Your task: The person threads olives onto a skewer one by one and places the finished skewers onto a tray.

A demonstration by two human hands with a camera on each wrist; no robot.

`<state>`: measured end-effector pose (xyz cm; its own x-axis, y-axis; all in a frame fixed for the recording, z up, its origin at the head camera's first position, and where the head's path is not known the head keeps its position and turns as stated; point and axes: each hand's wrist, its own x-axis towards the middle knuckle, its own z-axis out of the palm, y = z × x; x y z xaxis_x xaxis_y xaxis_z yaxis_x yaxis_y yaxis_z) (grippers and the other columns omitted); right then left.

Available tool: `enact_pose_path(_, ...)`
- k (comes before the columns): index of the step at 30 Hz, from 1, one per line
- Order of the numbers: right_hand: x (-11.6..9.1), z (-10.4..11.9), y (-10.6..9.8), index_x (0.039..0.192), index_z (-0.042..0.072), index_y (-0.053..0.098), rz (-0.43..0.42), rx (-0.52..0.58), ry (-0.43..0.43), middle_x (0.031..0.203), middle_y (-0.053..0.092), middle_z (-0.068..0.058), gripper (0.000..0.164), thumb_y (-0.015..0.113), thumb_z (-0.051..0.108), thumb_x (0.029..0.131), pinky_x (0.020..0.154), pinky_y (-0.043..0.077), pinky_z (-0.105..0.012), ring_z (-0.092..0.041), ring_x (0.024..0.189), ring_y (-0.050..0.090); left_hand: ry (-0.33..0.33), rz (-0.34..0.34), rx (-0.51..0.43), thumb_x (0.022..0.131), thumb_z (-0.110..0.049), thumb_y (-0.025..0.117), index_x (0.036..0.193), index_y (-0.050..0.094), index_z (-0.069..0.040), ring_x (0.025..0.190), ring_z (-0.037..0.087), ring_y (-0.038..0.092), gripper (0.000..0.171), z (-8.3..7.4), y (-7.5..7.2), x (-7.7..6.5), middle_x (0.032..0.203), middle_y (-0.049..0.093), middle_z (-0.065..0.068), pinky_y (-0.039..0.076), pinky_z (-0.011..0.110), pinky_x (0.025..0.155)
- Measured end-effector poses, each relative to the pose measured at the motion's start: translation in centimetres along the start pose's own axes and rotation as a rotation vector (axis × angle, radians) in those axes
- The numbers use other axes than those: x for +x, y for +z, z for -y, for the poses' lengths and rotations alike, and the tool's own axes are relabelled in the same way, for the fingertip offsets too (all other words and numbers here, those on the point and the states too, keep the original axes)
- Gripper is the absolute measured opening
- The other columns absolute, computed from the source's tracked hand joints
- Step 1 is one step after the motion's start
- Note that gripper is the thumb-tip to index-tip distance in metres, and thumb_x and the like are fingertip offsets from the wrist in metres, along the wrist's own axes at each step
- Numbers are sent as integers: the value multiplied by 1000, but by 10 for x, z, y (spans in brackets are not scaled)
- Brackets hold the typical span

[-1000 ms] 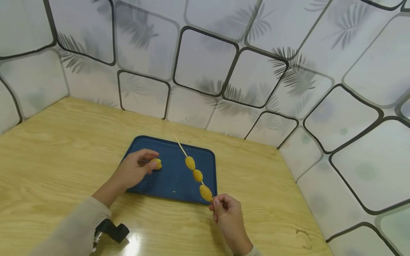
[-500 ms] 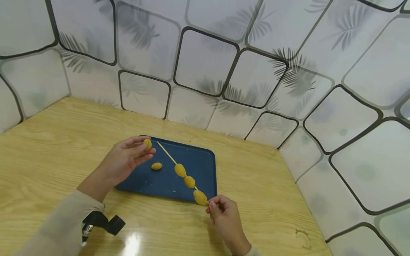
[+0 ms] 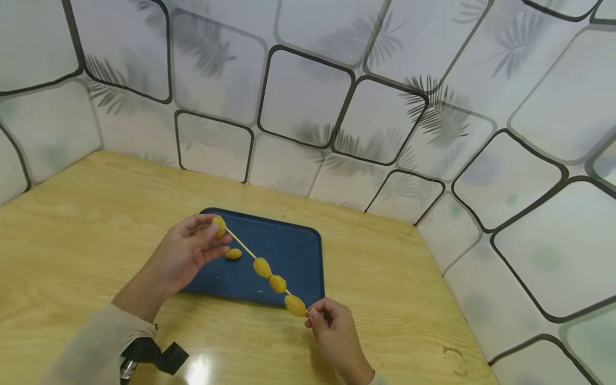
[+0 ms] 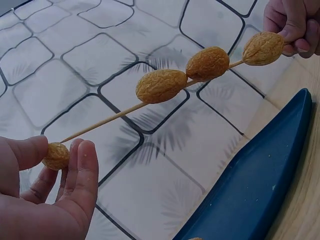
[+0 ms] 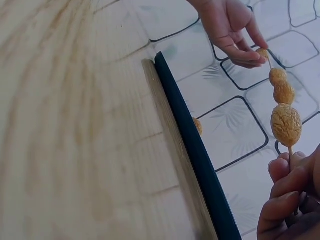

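Observation:
My right hand [image 3: 337, 334] pinches the lower end of a thin wooden skewer [image 3: 240, 242]. Three wrinkled golden-brown balls of food are threaded on it, the largest ball [image 3: 295, 305] closest to that hand. Between thumb and fingertips, my left hand [image 3: 178, 256] holds another wrinkled ball [image 4: 56, 156]. In the left wrist view the skewer's pointed tip meets this ball; whether it has gone in, I cannot tell. One loose ball [image 3: 233, 254] lies on the dark blue tray [image 3: 293, 251], below the left fingers. The skewer slants above the tray.
The tray lies on a light wood-grain table [image 3: 385, 272]. Behind and to the right stands a wall [image 3: 308, 96] with a leaf and rounded-block pattern. A black strap with a block [image 3: 154, 355] is on the left wrist.
The left hand has lifted one ball off the tray, leaving one there. The skewer has swung left and lower, and its tip has come up to the held ball.

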<state>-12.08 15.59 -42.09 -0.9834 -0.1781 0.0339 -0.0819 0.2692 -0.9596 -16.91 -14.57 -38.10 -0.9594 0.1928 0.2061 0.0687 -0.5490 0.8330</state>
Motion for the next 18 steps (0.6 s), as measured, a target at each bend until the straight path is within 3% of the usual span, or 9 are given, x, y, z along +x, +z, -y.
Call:
enact_pose_path(7, 1, 1, 1, 85, -6, 61, 19, -81, -20, 75, 60, -7, 12, 53, -8, 94, 53, 45, -18, -12, 63, 54, 17, -87, -8, 98, -5, 57, 112, 51, -8, 89, 15, 67, 16, 4, -1, -6, 98, 60, 3, 56, 27, 82)
enact_pose_path(13, 1, -1, 1, 85, -6, 61, 32, -105, -31, 76, 61, -7, 11, 54, -8, 93, 57, 46, -19, -15, 68, 56, 57, -102, -27, 96, -1, 58, 113, 49, -8, 84, 16, 68, 20, 8, 0, -9, 91, 63, 3, 57, 26, 78)
enact_pose_path(18, 1, -4, -1, 86, -6, 61, 33, -104, -23, 76, 61, -6, 12, 53, -6, 94, 56, 45, -19, -14, 67, 55, 59, -90, -61, 99, -6, 54, 112, 53, -8, 88, 18, 68, 13, 11, -2, -8, 97, 61, 6, 56, 26, 81)
